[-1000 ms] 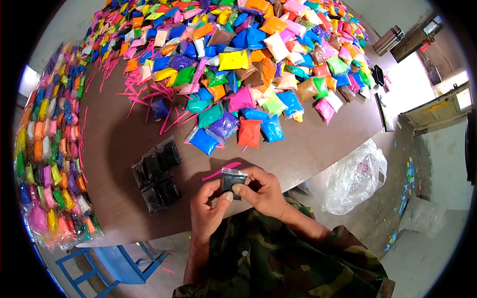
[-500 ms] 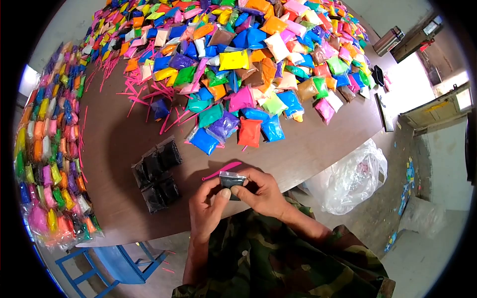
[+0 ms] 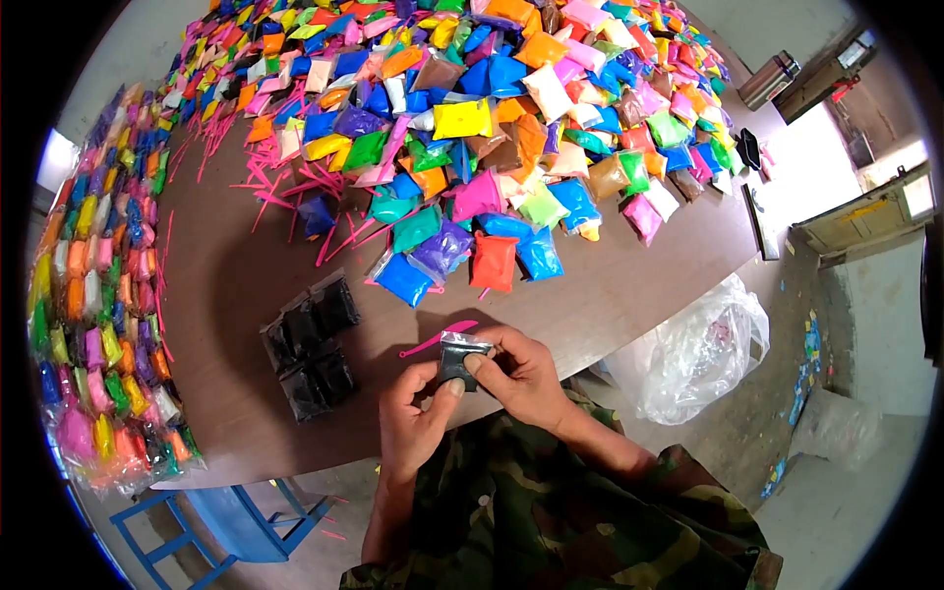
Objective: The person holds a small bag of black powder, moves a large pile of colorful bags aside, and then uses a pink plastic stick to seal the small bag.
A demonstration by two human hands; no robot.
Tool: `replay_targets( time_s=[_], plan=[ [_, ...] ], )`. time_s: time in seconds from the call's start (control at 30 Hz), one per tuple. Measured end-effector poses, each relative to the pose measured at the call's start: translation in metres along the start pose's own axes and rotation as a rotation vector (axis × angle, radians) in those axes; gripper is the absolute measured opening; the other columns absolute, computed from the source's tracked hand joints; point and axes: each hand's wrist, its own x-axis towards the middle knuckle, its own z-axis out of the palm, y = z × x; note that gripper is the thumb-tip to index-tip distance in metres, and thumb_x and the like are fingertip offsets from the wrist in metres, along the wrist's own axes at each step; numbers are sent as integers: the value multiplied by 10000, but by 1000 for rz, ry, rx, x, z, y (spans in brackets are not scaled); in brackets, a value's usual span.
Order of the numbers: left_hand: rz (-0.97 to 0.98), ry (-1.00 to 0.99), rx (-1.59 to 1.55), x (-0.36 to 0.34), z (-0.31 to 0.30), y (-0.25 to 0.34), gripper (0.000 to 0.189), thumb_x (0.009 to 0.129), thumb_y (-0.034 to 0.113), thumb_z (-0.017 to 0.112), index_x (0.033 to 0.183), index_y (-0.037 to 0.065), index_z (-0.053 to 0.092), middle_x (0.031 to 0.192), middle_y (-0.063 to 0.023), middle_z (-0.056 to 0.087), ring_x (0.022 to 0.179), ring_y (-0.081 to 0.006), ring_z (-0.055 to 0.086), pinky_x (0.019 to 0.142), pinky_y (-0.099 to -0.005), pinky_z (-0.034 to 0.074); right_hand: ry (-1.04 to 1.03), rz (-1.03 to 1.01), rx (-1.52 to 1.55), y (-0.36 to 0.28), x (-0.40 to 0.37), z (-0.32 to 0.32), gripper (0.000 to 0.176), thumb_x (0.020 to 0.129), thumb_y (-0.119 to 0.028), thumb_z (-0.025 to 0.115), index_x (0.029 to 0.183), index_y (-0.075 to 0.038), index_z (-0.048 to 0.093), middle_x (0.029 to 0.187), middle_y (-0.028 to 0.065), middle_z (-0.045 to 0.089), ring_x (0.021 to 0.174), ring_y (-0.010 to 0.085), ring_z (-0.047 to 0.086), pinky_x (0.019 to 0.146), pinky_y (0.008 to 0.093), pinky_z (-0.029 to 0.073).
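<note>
A small clear packet with black filling (image 3: 458, 364) is pinched between my two hands above the table's near edge. My left hand (image 3: 415, 413) grips its lower left part, thumb on the front. On its right side, my right hand (image 3: 521, 379) presses with the thumb near the upper corner. The fingers behind the packet are partly hidden. Just beyond it lies a pink plastic knife-shaped tool (image 3: 440, 339). Several black packets (image 3: 313, 344) sit grouped on the table to the left of my hands.
A big heap of colourful packets (image 3: 492, 128) covers the far table (image 3: 629, 295), with pink tools (image 3: 270, 182) at its left. Bundled packets (image 3: 98, 295) line the left edge. A clear plastic bag (image 3: 693, 354) hangs at right; a blue stool (image 3: 236, 526) stands below left; a flask (image 3: 770, 81) stands far right.
The black packet has shifted slightly up and is turned so more of its front shows. My right thumb has moved up along it, apart from the left thumb.
</note>
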Motion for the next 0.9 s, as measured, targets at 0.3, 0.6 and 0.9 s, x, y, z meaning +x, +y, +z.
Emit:
replay_targets(
  time_s=[0.3,0.6,0.9],
  plan=[
    [-39,86,-199,2,0,-14,180,950,57,699,1112,-23,689,924,6,675,807,-43,554,710,-211,461,-75,-63,-140,-3,2,-1,190,884,2,746,985,-19,586,812,-12,504,739,91,473,640,267,437],
    [-24,87,-191,3,-1,-13,202,953,68,705,1122,-38,680,972,-14,682,840,-53,569,739,-220,468,-63,-52,-158,-7,1,2,190,875,9,743,973,-21,584,815,-12,513,748,97,479,651,269,445],
    [-35,64,-211,3,0,-13,158,952,60,700,1078,-34,682,937,5,672,821,-38,556,722,-209,461,-100,-77,-166,-3,1,-1,189,874,6,738,1006,-20,605,821,-15,519,731,86,484,630,261,443]
  ],
)
